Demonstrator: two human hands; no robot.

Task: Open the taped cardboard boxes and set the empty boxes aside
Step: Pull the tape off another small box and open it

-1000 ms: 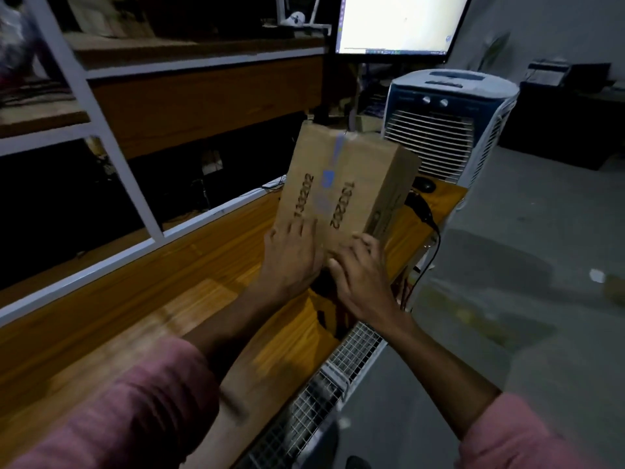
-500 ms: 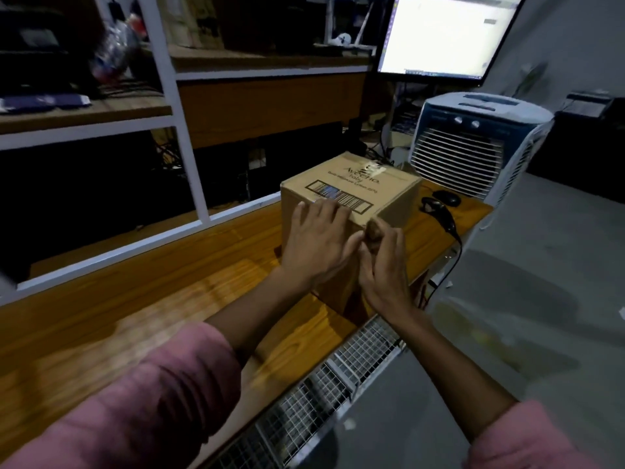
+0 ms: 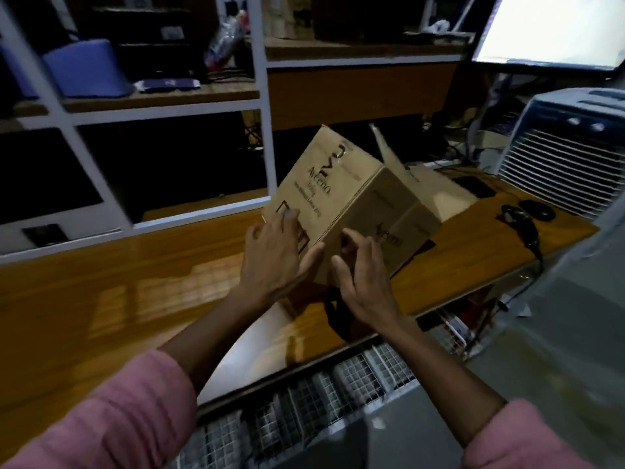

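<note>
box tilted on one edge, frame centre, on desk | left hand flat on left face, fingers straight | right hand fingers curled on right face, near corner between hands | flap far side, away from both hands

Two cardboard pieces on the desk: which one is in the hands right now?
The printed cardboard box, tilted up on an edge, with the left hand and right hand on its near corner. The plain cardboard behind it lies untouched.
</note>
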